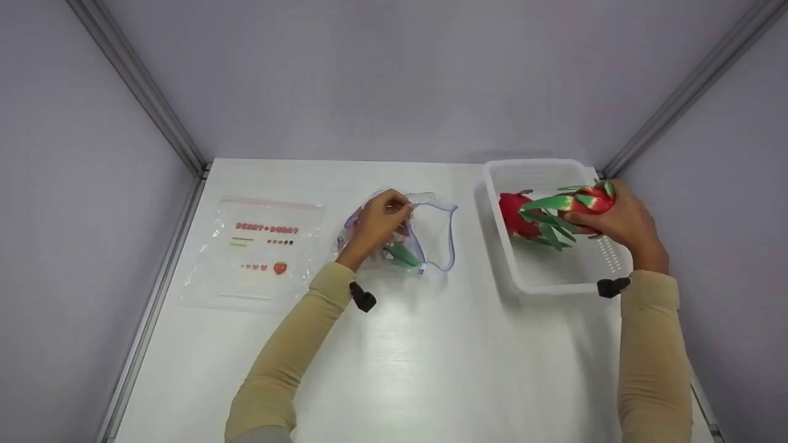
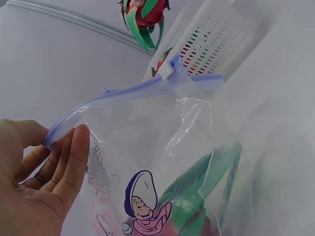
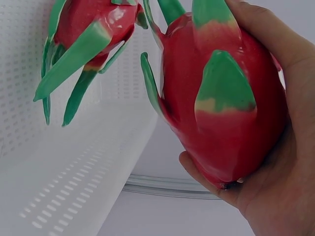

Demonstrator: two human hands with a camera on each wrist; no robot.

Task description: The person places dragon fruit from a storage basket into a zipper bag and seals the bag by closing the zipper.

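Flat bag lying on the surface well left of the white basket carries red print, roughly "BERRY • BERRY", plus a strawberry; the zip bag shows a cartoon figure with script too cut off to read. Your left hand pinches that zip bag's rim open, just left of the basket, something green and red already inside. Your right hand grips a dragon fruit above the basket's far right corner, a second fruit lying inside.
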